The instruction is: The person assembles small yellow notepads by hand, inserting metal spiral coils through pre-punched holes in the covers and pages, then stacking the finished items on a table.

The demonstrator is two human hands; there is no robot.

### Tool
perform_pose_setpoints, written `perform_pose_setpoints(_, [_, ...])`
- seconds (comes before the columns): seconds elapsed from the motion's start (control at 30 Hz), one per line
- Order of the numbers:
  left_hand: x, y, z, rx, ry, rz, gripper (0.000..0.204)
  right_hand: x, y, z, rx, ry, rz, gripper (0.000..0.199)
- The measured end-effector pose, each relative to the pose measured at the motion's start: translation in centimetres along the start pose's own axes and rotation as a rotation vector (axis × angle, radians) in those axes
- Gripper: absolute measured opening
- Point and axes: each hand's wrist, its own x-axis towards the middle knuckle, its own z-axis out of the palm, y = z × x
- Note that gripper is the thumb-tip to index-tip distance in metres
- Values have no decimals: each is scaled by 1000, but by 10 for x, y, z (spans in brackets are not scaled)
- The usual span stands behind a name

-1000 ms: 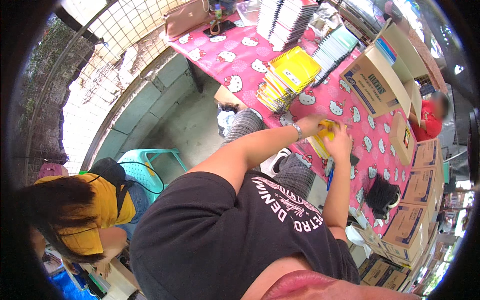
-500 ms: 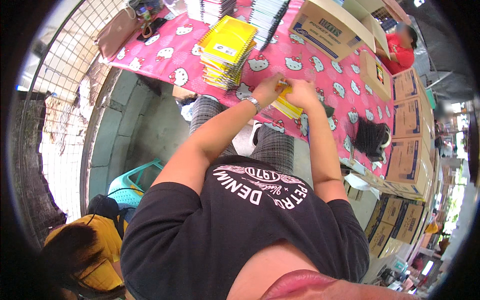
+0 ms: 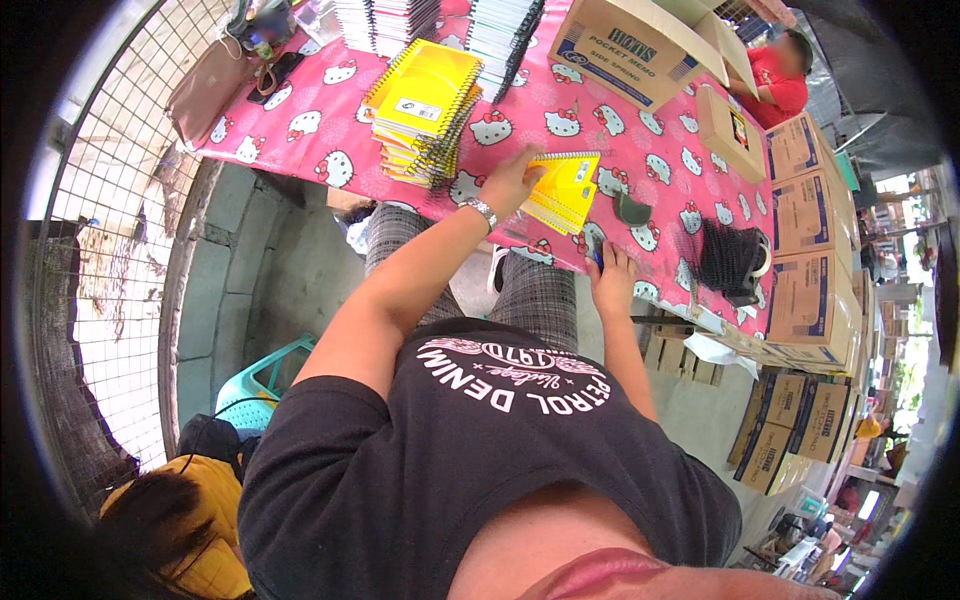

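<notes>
A small set of yellow spiral notebooks [image 3: 565, 195] lies slightly fanned at the table's near edge, its coil side facing away from me. My left hand [image 3: 515, 182] grips the left side of these notebooks, thumb and fingers closed at their edge. To the right, my right hand [image 3: 613, 278] is at the table edge with its fingers around a small blue object [image 3: 598, 254], mostly hidden by them. A dark green cup-like item [image 3: 631, 209] sits between the notebooks and a heap of black spiral coils [image 3: 728, 262]. Left of my hands rises a taller stack of yellow notebooks [image 3: 425, 100].
White-paged spiral notebooks [image 3: 500, 45] stand behind the yellow stack. An open carton [image 3: 625, 60] and a smaller brown box [image 3: 730, 133] are at the far right, near a person in red [image 3: 782, 80]. Cartons [image 3: 800, 295] are piled beyond the table's right side. Another person [image 3: 190, 520] is at lower left.
My right hand has left the notebooks and moved toward me and right, to the blue object. My left hand stays at the notebooks, which now lie more exposed. The view has shifted slightly.
</notes>
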Motion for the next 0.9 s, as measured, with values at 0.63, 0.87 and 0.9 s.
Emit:
perform_pose_setpoints(0.63, [3, 22, -6, -7, -61, -12, 9, 86, -102, -50, 1325, -321, 248, 35])
perform_pose_setpoints(0.87, [56, 122, -92, -142, 374, 138, 14, 57, -35, -59, 871, 5, 171, 29])
perform_pose_setpoints(0.9, [60, 138, -119, -150, 437, -14, 16, 48, -12, -48, 591, 95, 160, 30])
